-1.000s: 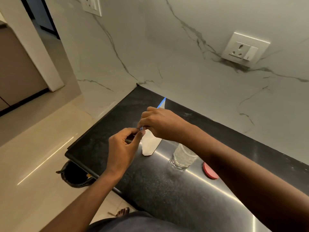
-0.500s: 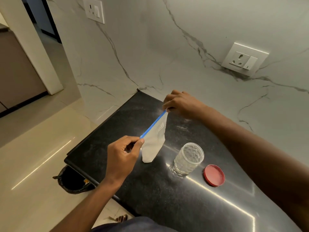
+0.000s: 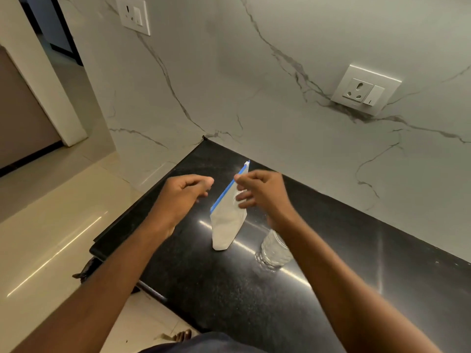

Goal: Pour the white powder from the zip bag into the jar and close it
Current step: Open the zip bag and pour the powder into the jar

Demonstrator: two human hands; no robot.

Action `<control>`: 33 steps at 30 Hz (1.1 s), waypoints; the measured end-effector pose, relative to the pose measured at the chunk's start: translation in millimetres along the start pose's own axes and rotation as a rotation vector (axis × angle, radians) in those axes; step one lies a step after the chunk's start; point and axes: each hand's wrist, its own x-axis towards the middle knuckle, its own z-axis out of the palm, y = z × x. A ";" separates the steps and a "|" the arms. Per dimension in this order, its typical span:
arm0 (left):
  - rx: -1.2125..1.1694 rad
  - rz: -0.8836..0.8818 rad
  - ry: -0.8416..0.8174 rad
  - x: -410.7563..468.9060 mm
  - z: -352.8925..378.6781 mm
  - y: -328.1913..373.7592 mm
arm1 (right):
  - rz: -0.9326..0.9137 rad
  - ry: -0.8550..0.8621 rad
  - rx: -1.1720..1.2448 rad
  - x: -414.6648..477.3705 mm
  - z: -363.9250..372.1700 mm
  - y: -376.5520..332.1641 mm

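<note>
zip bag stands upright on the black counter, beside the jar. right hand grip pinches its blue strip. left hand grip loosely curled, holding nothing.

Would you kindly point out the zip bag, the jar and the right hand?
zip bag (image 3: 227, 225): head view, white lower body.
jar (image 3: 275, 252): head view, clear side wall.
right hand (image 3: 260, 191): head view, back of hand.

One zip bag of white powder stands on the one black tabletop. One clear jar stands beside it. Two hands show: one left, one right. Two wall sockets: one upper left, one at right. One dark bin on the floor.
</note>
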 end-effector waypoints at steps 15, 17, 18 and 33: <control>-0.124 -0.244 -0.226 14.1 21.8 12.9 | 0.306 0.057 0.314 0.1 24.2 26.1; -0.132 -0.242 -0.234 14.2 22.7 11.1 | 0.288 0.077 0.288 1.0 23.3 26.5; -0.130 -0.239 -0.236 14.3 22.9 10.2 | 0.279 0.085 0.267 1.2 22.8 26.4; 0.440 0.159 -0.033 28.4 7.3 5.7 | 0.210 0.118 0.166 -9.7 1.2 26.7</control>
